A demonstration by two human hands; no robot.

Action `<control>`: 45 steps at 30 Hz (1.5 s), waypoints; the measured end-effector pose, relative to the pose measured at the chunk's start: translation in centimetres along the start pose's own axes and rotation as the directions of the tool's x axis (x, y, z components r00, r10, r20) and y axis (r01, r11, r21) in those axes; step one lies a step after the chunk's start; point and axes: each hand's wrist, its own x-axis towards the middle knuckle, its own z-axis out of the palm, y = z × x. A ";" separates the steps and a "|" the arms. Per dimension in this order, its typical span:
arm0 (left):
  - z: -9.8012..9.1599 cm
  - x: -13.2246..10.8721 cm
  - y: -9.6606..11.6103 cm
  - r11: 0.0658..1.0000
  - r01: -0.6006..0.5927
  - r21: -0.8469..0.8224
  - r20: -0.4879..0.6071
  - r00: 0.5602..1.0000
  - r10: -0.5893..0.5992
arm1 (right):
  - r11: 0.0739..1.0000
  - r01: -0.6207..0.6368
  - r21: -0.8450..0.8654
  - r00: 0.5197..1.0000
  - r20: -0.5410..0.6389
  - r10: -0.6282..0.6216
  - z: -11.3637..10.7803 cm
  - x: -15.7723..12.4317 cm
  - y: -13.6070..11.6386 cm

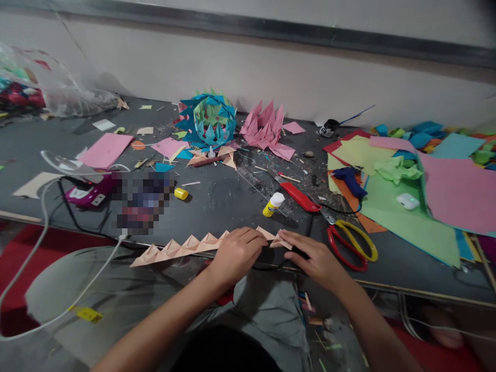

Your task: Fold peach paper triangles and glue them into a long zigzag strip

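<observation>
A strip of folded peach paper [189, 245] with a row of pointed peaks lies along the table's front edge. My left hand [241, 253] is closed over its right part, hiding some of the folds. At the strip's right end, my right hand [310, 254] pinches a small peach flap between thumb and fingers. Just beyond the hands stands an uncapped glue stick [273, 204], with its yellow cap [181, 194] lying to the left. Scissors [351, 243] with red and yellow handles lie right of my right hand, and a red utility knife [298, 195] rests behind them.
Folded-paper rings in blue and green [213, 121] and a pink one [264, 126] stand near the wall. Coloured sheets [411, 206] and a blue glue gun [351, 181] are at right. A purple power strip [93, 190], white cable and blurred phone-like object [143, 204] lie left.
</observation>
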 end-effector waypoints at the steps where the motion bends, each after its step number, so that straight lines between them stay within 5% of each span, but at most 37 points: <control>1: 0.1 0.0 0.0 1.000 -0.011 0.006 -0.001 1.000 0.011 | 1.000 -0.001 0.024 1.000 -0.008 0.002 0.0 0.0 -0.1; 18: -0.3 0.0 0.3 0.984 -0.160 0.072 0.185 0.972 0.145 | 0.961 -0.194 0.199 0.972 -0.095 0.216 0.2 1.1 -1.2; 45: 0.5 -0.1 0.3 0.975 -0.204 0.085 0.134 0.972 0.192 | 0.955 -0.296 0.004 0.940 -0.175 0.292 1.4 2.1 -2.3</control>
